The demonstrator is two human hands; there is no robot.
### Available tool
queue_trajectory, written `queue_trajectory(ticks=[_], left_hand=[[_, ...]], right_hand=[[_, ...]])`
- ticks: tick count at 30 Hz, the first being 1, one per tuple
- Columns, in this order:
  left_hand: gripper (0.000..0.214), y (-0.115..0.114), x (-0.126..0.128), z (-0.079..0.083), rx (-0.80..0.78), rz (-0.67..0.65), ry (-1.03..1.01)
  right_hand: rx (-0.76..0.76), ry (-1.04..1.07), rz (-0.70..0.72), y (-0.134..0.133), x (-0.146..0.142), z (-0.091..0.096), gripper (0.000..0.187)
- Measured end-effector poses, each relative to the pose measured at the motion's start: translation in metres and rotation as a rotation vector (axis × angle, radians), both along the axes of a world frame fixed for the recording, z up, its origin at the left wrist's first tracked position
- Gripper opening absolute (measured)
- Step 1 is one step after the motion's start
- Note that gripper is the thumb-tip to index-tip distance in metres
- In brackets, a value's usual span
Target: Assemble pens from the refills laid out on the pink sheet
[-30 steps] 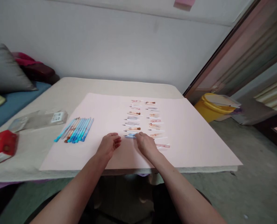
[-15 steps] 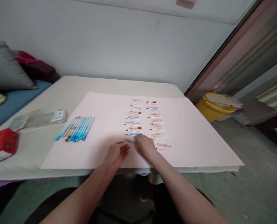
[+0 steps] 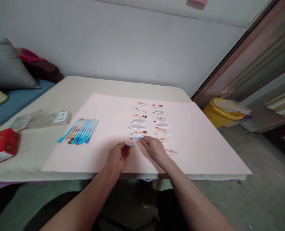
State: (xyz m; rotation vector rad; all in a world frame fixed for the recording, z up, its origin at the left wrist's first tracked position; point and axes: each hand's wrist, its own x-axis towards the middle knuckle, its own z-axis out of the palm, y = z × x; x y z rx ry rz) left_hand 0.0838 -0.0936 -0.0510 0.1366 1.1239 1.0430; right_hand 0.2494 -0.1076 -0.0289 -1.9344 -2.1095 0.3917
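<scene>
Head camera: a pale blue pen tube (image 3: 127,144) is pinched at one end between the thumb and forefinger of the left hand (image 3: 117,157). The rest of the tube pokes out level to the right of those fingertips, low over the pink sheet (image 3: 200,144); whether it touches the sheet cannot be told. Just to the right of the tube's free end is the right hand (image 3: 155,149), palm down, fingers bent with their tips lowered to the sheet. Whether they grip anything cannot be told. Right at those fingertips lies the nearest piece of the left row of pen parts (image 3: 138,123), small refills and short tubes laid crosswise one beyond another, running away from the fingers toward the wall. The right row of pen parts (image 3: 160,123) runs alongside it, partly hidden behind the right hand's knuckles. Well to the left of the left hand's fingers, a bundle of blue pens (image 3: 81,131) lies side by side near the sheet's left edge. Farther left, off the sheet on the table (image 3: 67,93), are a clear packet (image 3: 41,118) and, nearer the person, a red packet (image 3: 1,146). Far to the right of the right hand's fingers, down on the floor, stands a yellow bucket (image 3: 216,112).
</scene>
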Motion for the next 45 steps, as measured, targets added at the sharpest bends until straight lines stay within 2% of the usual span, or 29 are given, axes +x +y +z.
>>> queue_trajectory(ticks=[3, 6, 10, 16, 21, 28, 32, 35, 40, 42, 45], left_hand=[[0.006, 0.007, -0.005, 0.005, -0.032, 0.075, -0.039], [0.006, 0.010, -0.008, 0.008, -0.042, 0.107, -0.068], [0.005, 0.010, -0.008, 0.009, -0.049, 0.102, -0.070], [0.004, 0.008, -0.007, 0.009, -0.048, 0.106, -0.070], [0.004, 0.010, -0.009, 0.009, -0.053, 0.137, -0.069], [0.006, 0.013, -0.012, 0.011, -0.075, 0.166, -0.085], [0.007, 0.015, -0.015, 0.013, -0.098, 0.189, -0.128], [0.008, 0.018, -0.017, 0.014, -0.104, 0.206, -0.196], [0.008, 0.022, -0.021, 0.016, -0.116, 0.196, -0.310], [0.008, 0.022, -0.021, 0.017, -0.110, 0.174, -0.348], [0.009, 0.021, -0.020, 0.018, -0.094, 0.147, -0.375]], right_hand=[[0.005, -0.114, -0.149, 0.006, 0.023, -0.001, 0.025], [-0.061, -0.204, -0.155, 0.009, 0.032, -0.008, 0.023], [-0.123, -0.265, -0.119, 0.008, 0.024, -0.013, 0.026], [-0.174, -0.318, -0.082, 0.007, 0.014, -0.011, 0.027], [-0.111, -0.302, -0.131, 0.008, 0.013, -0.013, 0.023], [-0.089, -0.305, -0.047, 0.007, 0.002, -0.025, 0.016], [-0.082, -0.283, -0.020, 0.006, -0.003, -0.022, 0.017], [-0.012, -0.124, -0.008, 0.001, 0.001, -0.008, 0.016], [0.281, 0.397, 0.067, -0.016, 0.006, 0.019, 0.015], [0.375, 0.461, 0.109, -0.024, 0.004, 0.026, 0.014], [0.481, 0.435, 0.177, -0.031, 0.000, 0.032, 0.014]])
